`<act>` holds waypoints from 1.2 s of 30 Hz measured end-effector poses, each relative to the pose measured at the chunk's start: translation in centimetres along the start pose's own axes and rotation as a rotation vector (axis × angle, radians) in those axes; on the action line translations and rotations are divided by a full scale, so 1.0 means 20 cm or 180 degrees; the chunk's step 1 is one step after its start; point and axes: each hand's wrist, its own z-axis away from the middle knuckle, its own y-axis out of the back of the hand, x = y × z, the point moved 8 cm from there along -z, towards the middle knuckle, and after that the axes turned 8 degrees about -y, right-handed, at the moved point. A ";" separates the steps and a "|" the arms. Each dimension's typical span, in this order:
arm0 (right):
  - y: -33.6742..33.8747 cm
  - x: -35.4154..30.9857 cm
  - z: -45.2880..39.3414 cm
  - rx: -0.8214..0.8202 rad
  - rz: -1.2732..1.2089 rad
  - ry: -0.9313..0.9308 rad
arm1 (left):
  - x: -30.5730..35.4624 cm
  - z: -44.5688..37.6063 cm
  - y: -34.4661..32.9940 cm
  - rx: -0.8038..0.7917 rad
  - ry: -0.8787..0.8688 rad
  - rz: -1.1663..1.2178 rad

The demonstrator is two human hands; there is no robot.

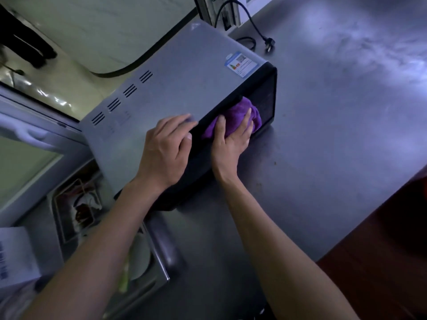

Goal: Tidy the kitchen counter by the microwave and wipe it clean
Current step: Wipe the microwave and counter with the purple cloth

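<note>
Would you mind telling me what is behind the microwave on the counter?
Behind the microwave a black power cord lies on the counter, its plug loose and unplugged. The microwave's body hides where the cord joins it.

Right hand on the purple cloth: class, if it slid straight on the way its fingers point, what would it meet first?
Probably nothing on the door: the right hand presses the purple cloth along the microwave front, heading toward its far edge; depth unclear.
</note>
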 end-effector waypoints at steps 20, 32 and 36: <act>-0.57 0.43 1.06 -0.0340 -0.0116 -0.0307 | -0.35 0.91 0.31 -0.0198 0.0027 -0.0044; -0.53 0.53 0.89 -0.0444 -0.0298 -0.0841 | -0.18 0.62 0.17 -0.0383 -0.0360 -0.0262; -0.38 0.51 0.61 -0.0398 -0.0250 -0.0902 | -0.06 0.43 0.08 -0.0287 -0.0522 -0.0380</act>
